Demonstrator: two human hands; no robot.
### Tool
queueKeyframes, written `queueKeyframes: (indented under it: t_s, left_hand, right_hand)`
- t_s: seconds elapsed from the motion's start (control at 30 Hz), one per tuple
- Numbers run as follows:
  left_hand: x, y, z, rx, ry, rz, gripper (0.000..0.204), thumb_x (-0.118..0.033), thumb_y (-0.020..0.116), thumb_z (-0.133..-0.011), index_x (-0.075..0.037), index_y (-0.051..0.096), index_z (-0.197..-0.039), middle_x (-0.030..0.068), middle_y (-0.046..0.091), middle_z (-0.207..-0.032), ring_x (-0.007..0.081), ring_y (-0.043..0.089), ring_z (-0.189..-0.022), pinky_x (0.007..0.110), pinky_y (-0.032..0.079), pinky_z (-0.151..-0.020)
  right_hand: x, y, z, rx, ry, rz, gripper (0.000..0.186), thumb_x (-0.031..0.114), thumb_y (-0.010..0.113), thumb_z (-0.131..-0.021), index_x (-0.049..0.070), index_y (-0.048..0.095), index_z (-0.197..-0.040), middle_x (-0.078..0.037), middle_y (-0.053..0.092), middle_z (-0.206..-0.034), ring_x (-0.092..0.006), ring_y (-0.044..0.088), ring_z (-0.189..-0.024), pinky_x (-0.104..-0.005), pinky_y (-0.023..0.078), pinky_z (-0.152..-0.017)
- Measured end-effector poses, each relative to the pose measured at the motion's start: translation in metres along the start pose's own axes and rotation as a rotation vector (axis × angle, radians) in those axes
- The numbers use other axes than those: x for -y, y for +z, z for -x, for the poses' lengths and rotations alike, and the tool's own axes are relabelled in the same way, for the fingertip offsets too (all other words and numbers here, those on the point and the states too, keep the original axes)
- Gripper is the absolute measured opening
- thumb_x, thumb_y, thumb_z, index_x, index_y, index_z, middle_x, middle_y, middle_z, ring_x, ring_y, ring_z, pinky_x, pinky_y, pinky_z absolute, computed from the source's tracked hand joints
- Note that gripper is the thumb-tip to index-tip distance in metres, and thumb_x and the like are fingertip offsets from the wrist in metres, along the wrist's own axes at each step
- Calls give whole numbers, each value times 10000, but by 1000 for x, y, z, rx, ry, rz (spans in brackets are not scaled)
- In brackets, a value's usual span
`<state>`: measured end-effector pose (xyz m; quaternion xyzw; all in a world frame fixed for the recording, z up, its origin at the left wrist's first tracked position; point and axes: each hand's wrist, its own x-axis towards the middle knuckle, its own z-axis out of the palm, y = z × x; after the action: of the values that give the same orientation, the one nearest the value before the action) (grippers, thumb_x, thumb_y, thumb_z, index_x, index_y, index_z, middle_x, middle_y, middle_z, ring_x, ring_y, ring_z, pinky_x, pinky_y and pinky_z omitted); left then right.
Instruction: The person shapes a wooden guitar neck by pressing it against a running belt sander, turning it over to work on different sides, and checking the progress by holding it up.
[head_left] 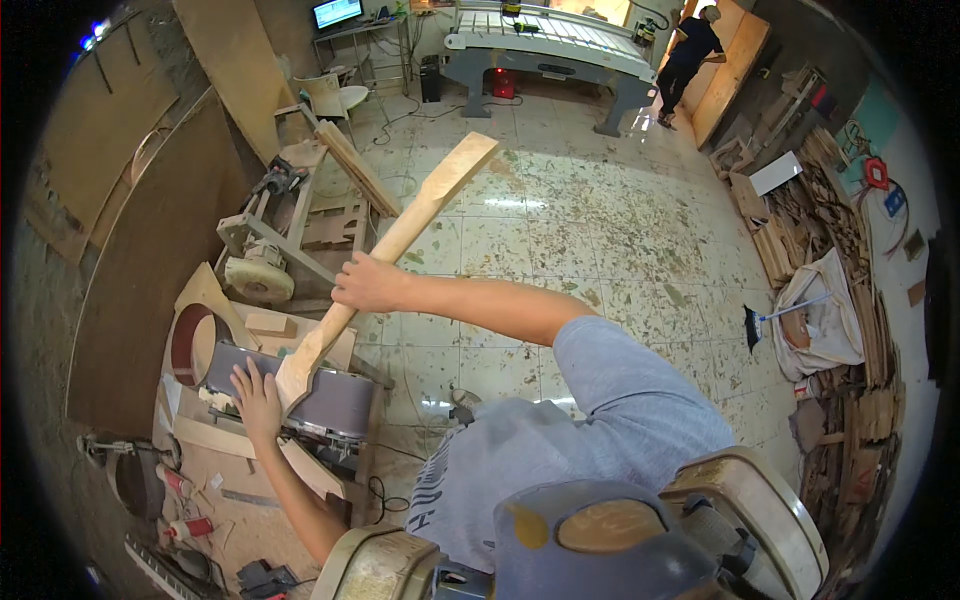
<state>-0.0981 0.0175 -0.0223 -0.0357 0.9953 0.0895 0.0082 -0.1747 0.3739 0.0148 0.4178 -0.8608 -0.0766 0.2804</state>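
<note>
My right hand (372,282) grips a long pale wooden piece (458,170), shaped like an instrument neck, at about its middle. It slants from the upper right down to a belt sander (335,405) on the left, where its carved lower end rests over the grey belt. My left hand (258,400) is beside that end at the sander, fingers spread; whether they touch the wood is hard to tell. A round reddish-brown band (190,335) stands just left of the sander.
A cluttered bench (215,470) and a bench machine (260,275) line the left. Wood piles (860,440), a white sack (830,280) and a broom (753,328) line the right. At the back are a large machine table (545,68) and another person (690,55) by a doorway.
</note>
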Motion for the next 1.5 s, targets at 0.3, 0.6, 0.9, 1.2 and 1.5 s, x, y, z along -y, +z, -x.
queueKeyframes:
  t_s: [0.3, 0.6, 0.9, 1.2, 1.5]
  left_hand:
    - [-3, 5, -6, -13, -66, 25, 662, -512, 313, -1053, -193, 191, -1620, 202, 124, -1671, 397, 92, -1544, 606, 120, -1204]
    - [44, 9, 16, -43, -160, -9, 679, -540, 315, -1046, -205, 181, -1622, 216, 134, -1665, 417, 87, -1539, 608, 141, -1200]
    - [44, 9, 5, -42, -154, -13, 688, -550, 302, -1045, -206, 165, -1625, 219, 136, -1665, 433, 99, -1534, 628, 142, -1190]
    - [3, 11, -11, -55, -200, -25, 681, -550, 296, -1045, -207, 181, -1622, 209, 164, -1661, 409, 127, -1536, 616, 147, -1197]
    - [41, 15, 8, -71, -272, 105, 697, -530, 326, -1045, -132, 222, -1609, 266, 227, -1624, 440, 156, -1519, 499, 139, -1233]
  right_hand:
    - [-15, 17, -14, -46, -38, 67, 68, 261, 627, -865, 197, 648, -866, 32, 646, -808, -181, 624, -851, -415, 424, -798]
    - [17, 26, -52, -37, -55, -6, 29, 214, 620, -866, 185, 620, -863, 30, 614, -813, -178, 603, -876, -428, 410, -874]
    - [8, 37, -55, -78, -41, -35, 32, 215, 625, -864, 194, 637, -885, 31, 610, -813, -180, 603, -878, -446, 414, -916]
    - [-32, 49, -55, -109, -68, 27, 27, 241, 633, -855, 217, 645, -854, 38, 621, -788, -183, 609, -860, -475, 422, -927]
    - [-8, 56, -93, -48, -111, -1, 38, 244, 626, -856, 238, 662, -865, 49, 642, -800, -161, 633, -939, -474, 433, -918]
